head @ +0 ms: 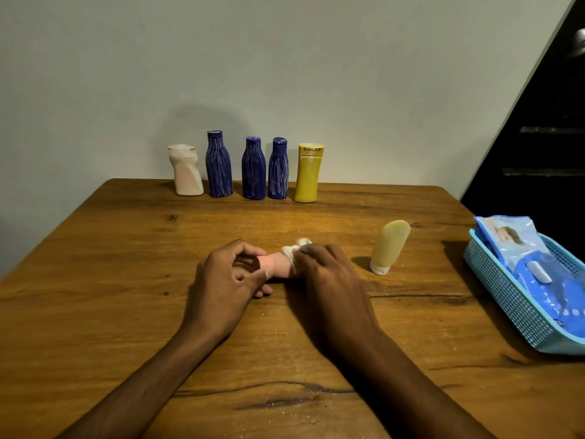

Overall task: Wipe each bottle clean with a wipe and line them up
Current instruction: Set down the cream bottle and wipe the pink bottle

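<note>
Five upright bottles line the far edge of the brown wooden surface (126,248). My left hand (226,280) pinches the small pink plastic bottle (275,264), lying on its side at centre. My right hand (329,274) curls round a crumpled white wipe (294,251), pressed on the bottle's right end. A hard rub could pop the bottle from that light pinch. It could roll right and topple the pale yellow tube (387,245), standing on its cap.
</note>
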